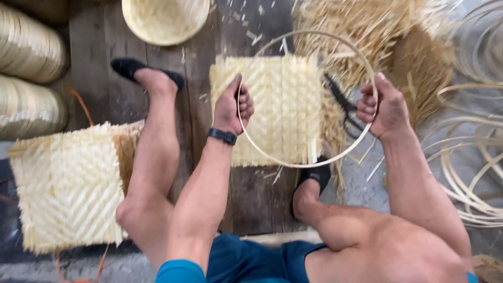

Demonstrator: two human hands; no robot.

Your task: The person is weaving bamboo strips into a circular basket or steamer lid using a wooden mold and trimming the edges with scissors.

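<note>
A thin round bamboo hoop point(314, 163) hangs between both hands above a square woven bamboo mat point(280, 105) that lies on the wooden floor. My left hand point(233, 107) grips the hoop's left side; a black band is on that wrist. My right hand point(381, 107) grips the hoop's right side. Black scissors point(343, 107) lie on the floor just right of the mat, seen through the hoop. My two legs stretch forward, with black socks on the feet.
A stack of woven mats point(68, 183) lies at the left. A finished round basket point(165, 20) sits at the top. Stacked basket rims point(29, 47) are at far left. Loose bamboo strips point(398, 36) pile up top right, and several spare hoops point(471, 173) lie at right.
</note>
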